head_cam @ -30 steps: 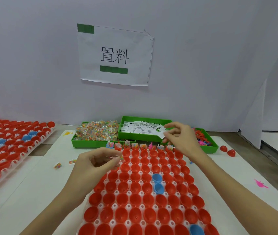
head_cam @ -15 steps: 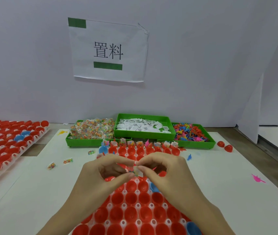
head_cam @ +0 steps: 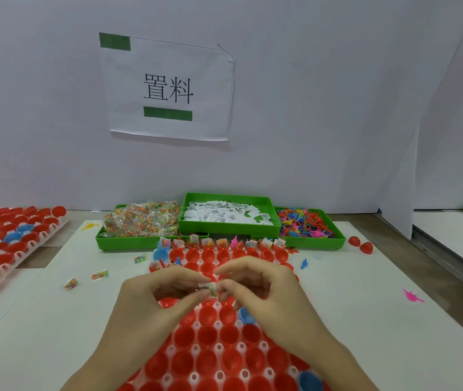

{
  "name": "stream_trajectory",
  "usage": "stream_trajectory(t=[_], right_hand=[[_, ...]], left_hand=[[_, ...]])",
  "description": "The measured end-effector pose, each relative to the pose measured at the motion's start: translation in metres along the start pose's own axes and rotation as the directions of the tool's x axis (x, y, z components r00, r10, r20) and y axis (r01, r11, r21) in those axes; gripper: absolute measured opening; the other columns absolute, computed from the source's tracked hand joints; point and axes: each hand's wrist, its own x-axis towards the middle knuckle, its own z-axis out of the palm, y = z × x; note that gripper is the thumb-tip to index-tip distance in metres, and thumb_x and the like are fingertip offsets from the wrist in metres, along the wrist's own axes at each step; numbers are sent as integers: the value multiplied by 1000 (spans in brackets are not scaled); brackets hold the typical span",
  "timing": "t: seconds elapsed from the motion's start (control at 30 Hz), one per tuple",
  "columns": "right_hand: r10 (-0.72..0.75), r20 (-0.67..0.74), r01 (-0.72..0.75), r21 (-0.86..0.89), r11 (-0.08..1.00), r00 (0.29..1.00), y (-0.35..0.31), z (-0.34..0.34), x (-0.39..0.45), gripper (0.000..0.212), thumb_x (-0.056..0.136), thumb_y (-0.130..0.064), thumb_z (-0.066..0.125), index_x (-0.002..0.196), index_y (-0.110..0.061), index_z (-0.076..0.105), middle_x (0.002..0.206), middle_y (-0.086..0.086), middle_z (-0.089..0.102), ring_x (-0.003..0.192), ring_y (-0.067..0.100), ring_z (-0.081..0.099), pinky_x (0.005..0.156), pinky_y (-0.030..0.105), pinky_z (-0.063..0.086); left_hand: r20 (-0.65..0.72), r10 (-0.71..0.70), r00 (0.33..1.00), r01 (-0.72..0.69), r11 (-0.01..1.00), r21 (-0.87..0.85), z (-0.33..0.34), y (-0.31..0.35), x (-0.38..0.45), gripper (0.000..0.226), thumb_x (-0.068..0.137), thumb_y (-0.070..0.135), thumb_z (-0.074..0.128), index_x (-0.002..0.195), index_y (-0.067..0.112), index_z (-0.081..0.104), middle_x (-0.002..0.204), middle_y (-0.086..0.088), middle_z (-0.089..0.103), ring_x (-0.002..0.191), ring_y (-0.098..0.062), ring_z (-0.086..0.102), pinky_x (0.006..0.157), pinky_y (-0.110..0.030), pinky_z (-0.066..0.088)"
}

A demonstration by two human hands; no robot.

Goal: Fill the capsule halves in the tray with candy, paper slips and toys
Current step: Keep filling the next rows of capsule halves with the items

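Both hands meet over the middle of the tray (head_cam: 219,368). Between them sits one small folded paper slip (head_cam: 209,287) with a candy packet against it — my left hand (head_cam: 151,303) pinches it from the left with thumb and forefinger, my right hand (head_cam: 264,294) pinches it from the right the same way. The item hangs just above the red capsule halves (head_cam: 207,334), not touching any that I can see.

Pose: both wrists come in from the bottom edge, palms turned inward, the other fingers loosely curled and fanned above the pinch. Forearms cover part of the tray's near rows.

Materials: tray is white moulded plastic with round pockets, each holding a glossy hemispherical cup, mostly red, a few blue (head_cam: 309,382). The far row already carries packets and slips standing upright.

Behind the tray on the white counter (head_cam: 379,334) stand three green plastic bins — candy bin (head_cam: 140,221) at left with crinkly clear packets of coloured sweets, slip bin (head_cam: 228,215) in the middle, toy bin (head_cam: 306,224) at right with small flat plastic figures. Loose packets (head_cam: 99,275) lie left of the tray.
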Motion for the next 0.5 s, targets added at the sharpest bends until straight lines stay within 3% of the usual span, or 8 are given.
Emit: stream_trajectory(t=[0.13, 0.3, 0.4, 0.5], right_hand=[[36, -118, -30, 53, 998, 992, 7, -17, 12, 21, 101, -8, 60, 115, -21, 70, 91, -1, 79, 85, 17, 77, 70, 28, 61], [138, -406, -251, -240, 938, 903, 46, -66, 61, 41, 100, -5, 58, 135, -25, 49, 86, -3, 76, 80, 8, 73, 73, 34, 63], [160, -426, -365, -458, 811, 890, 79, -102, 93, 33, 102, -5, 54, 134, -14, 56, 111, 6, 72, 92, 21, 71, 84, 33, 58], [143, -322, -329, -654, 681, 936, 107, -126, 109, 32, 102, 0, 53, 130, -9, 66, 129, 12, 68, 114, 26, 65, 94, 27, 47]], left_hand=[[-22, -3, 1000, 4, 999, 42, -6, -2, 2, 14, 72, 30, 85, 85, 36, 80, 83, 9, 78, 80, -12, 74, 75, -24, 58], [-40, -12, 999, 13, 999, 36, -13, -8, 7, 13, 75, 26, 84, 86, 33, 80, 84, 5, 78, 79, -13, 74, 75, -22, 57], [-39, -7, 999, 8, 1000, 28, -15, -10, 8, 12, 75, 30, 83, 87, 33, 79, 84, 5, 78, 80, -14, 74, 76, -24, 58], [-44, 3, 999, -1, 999, 45, -18, -12, 9, 14, 75, 35, 81, 88, 34, 79, 84, 6, 78, 80, -14, 74, 75, -22, 57]])
